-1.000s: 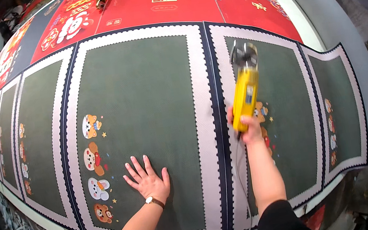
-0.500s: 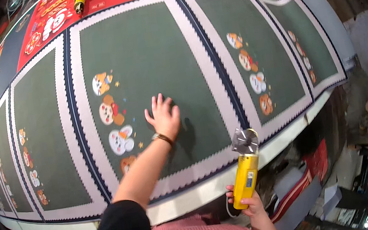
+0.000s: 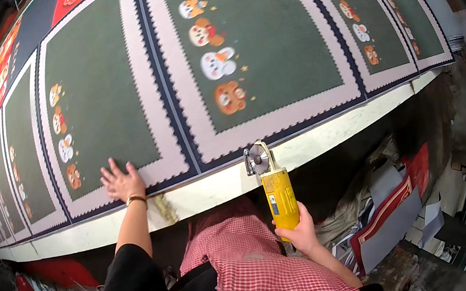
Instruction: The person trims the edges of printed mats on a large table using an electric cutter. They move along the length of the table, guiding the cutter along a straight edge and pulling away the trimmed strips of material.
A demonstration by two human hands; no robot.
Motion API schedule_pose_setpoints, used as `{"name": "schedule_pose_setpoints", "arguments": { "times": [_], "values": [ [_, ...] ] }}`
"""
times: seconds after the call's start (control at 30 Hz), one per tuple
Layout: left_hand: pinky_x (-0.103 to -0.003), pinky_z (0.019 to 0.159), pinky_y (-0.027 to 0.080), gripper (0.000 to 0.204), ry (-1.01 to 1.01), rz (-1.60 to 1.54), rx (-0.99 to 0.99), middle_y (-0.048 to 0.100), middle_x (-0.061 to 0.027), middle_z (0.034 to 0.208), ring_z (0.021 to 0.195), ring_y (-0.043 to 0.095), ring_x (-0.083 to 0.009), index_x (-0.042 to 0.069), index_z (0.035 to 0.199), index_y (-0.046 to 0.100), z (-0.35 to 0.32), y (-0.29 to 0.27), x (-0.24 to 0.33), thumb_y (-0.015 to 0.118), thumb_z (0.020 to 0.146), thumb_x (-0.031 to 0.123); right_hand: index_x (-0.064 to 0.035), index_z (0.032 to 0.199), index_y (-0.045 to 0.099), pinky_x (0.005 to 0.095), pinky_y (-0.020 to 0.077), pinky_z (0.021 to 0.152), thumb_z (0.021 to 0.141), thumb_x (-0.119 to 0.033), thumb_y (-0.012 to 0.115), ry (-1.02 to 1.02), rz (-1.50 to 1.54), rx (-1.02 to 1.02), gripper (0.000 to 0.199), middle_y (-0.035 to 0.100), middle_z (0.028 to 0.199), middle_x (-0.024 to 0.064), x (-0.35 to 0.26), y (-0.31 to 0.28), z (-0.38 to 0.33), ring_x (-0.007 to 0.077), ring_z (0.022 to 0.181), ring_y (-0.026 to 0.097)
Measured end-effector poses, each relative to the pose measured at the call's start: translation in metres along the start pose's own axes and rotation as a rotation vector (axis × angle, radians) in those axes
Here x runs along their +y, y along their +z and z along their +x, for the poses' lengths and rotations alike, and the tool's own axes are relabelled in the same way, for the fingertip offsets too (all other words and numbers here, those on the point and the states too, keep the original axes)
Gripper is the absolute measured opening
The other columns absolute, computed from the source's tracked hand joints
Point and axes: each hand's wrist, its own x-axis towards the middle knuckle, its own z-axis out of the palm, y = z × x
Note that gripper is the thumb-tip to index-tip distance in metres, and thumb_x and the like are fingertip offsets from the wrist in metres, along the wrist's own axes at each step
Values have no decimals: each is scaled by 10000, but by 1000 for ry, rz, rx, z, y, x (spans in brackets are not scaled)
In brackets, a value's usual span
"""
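Nearest, the right hand [image 3: 298, 232] has its fingers clamped round the yellow rotary cutter [image 3: 278, 195], whose long axis runs toward 12 o'clock, its round blade [image 3: 257, 160] touching the white table edge [image 3: 326, 136]. The dark seam [image 3: 173, 112] between green printed mats [image 3: 255, 42] lies toward 11 o'clock from the blade. Farther off at 10 o'clock, the left hand [image 3: 122, 181] presses flat, fingers spread, on the pale mat border [image 3: 157, 173].
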Motion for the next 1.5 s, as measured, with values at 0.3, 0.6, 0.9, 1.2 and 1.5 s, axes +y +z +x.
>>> {"name": "schedule_pose_setpoints", "arguments": {
  "times": [0.3,0.6,0.9,1.2,1.5],
  "values": [
    [-603,1063,90,638,-12,-83,-78,162,-127,1515,1380,130,-376,293,1424,302,-5,-10,9,441,846,526,-27,1230,423,351,492,800,663,-77,706,-123,-359,96,635,627,1015,147,32,94,-52,247,936,633],
    [-616,1052,88,624,12,-100,-21,177,-139,1507,1374,130,-395,293,1417,310,-4,-4,2,437,851,523,-21,1227,422,392,493,786,647,-74,676,-227,-570,163,635,613,1004,192,30,124,-52,343,931,625],
    [-605,1057,67,633,18,-78,-50,161,-150,1511,1371,127,-405,276,1422,301,-5,-6,4,429,853,522,-10,1220,420,383,489,796,647,-71,663,-252,-540,163,626,605,1012,198,22,137,-34,342,931,624],
    [-601,1059,75,623,22,-77,-41,164,-145,1511,1378,120,-388,266,1422,299,-5,-8,4,424,864,513,-3,1226,404,385,485,802,646,-73,664,-253,-539,163,640,599,1021,198,20,143,-16,342,943,619],
    [-601,1065,46,638,29,-119,-87,130,-172,1513,1380,87,-411,238,1434,280,-5,-14,5,428,865,487,21,1222,395,308,457,847,653,-21,665,-210,-425,129,632,581,1045,131,5,156,13,185,954,574]
  ]
}}
